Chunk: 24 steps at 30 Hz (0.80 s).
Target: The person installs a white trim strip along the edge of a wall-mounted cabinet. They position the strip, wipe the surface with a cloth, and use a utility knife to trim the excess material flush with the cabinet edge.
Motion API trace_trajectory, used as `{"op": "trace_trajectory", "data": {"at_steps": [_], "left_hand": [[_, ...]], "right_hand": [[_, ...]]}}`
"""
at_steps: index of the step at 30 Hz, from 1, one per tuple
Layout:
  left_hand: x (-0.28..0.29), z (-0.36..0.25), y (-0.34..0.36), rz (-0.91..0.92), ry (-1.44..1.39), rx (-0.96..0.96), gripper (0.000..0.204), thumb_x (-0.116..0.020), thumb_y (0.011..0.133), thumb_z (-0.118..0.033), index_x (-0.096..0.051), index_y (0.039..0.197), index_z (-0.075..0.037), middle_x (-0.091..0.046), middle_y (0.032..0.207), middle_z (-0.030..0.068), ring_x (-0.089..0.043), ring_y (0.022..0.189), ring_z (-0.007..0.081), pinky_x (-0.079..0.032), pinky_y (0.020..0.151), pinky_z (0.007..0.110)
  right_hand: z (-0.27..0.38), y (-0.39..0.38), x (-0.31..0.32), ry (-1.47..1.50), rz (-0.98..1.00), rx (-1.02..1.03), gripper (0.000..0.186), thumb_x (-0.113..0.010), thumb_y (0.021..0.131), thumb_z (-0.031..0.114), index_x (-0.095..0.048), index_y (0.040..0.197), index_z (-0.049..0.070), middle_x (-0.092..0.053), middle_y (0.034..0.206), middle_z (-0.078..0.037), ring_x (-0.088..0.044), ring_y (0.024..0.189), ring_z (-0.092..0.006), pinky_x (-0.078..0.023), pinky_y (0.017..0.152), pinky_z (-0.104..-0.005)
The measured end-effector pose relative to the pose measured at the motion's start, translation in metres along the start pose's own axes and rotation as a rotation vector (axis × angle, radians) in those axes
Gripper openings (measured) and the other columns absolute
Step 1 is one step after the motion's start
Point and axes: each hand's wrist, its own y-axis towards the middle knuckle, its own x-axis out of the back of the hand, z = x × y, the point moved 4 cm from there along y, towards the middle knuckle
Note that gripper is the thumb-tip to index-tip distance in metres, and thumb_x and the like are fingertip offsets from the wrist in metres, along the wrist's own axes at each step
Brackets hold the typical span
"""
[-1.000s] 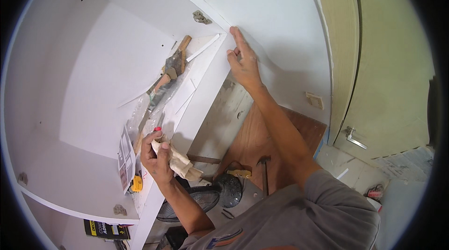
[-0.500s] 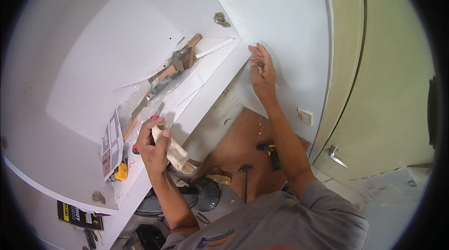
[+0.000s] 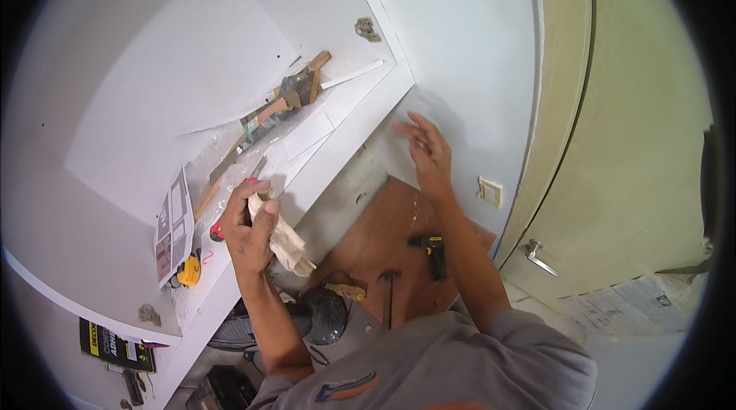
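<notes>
My left hand (image 3: 250,237) is closed around a crumpled cream cloth (image 3: 284,245), whose loose end hangs toward the floor. It is over the front edge of a white cabinet (image 3: 337,134). My right hand (image 3: 429,155) is empty, with its fingers apart and slightly blurred. It hovers in front of the pale wall (image 3: 468,65), a little below the right end of the cabinet's front strip, touching nothing that I can see. Behind my left hand, the cabinet shelf carries a printed sheet (image 3: 176,230), a yellow tape measure (image 3: 188,270) and a wooden-handled tool (image 3: 314,72) with thin white strips beside it.
Below lies a brown board (image 3: 372,233) with a cordless drill (image 3: 435,255) and a hammer (image 3: 389,283). A black fan (image 3: 326,316) stands under the cabinet. To the right are a wall switch (image 3: 490,191) and a door with a metal handle (image 3: 540,258).
My right hand has come away from the end of the cabinet's front strip and moved down, its fingers spreading. My left hand still grips the cloth. The view has shifted slightly.
</notes>
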Motion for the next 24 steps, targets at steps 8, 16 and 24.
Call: {"op": "trace_trajectory", "data": {"at_steps": [8,16,24], "left_hand": [[-0.172,-0.048,-0.037,0.348,-0.101,-0.225,0.03,-0.077,0.095,-0.02,-0.071,0.119,-0.002,-0.069,0.107,0.012,-0.068,0.099,0.0246,-0.054,0.086,0.036],[-0.272,-0.006,0.026,0.128,0.505,-0.499,0.037,-0.078,0.09,-0.029,-0.065,0.112,-0.001,-0.067,0.108,0.0186,-0.065,0.103,0.04,-0.049,0.091,0.052],[-0.28,-0.012,0.175,0.189,0.899,0.165,0.065,-0.076,0.089,-0.048,-0.064,0.123,0.006,-0.069,0.125,0.0228,-0.067,0.12,0.0402,-0.052,0.101,0.052]], "right_hand": [[0.043,-0.145,0.005,0.186,0.315,-0.056,0.08,-0.08,0.097,0.034,-0.041,0.16,0.004,-0.058,0.148,-0.012,-0.055,0.134,-0.0216,-0.046,0.111,-0.0384],[-0.01,-0.235,0.14,0.139,-0.022,-0.418,0.066,-0.077,0.096,0.025,-0.051,0.151,-0.001,-0.066,0.129,-0.009,-0.063,0.119,-0.0186,-0.051,0.104,-0.0344],[-0.12,-0.361,0.223,0.134,-0.349,-0.652,0.056,-0.07,0.1,0.025,-0.055,0.147,-0.002,-0.069,0.128,-0.01,-0.066,0.113,-0.0188,-0.051,0.101,-0.0339]]}}
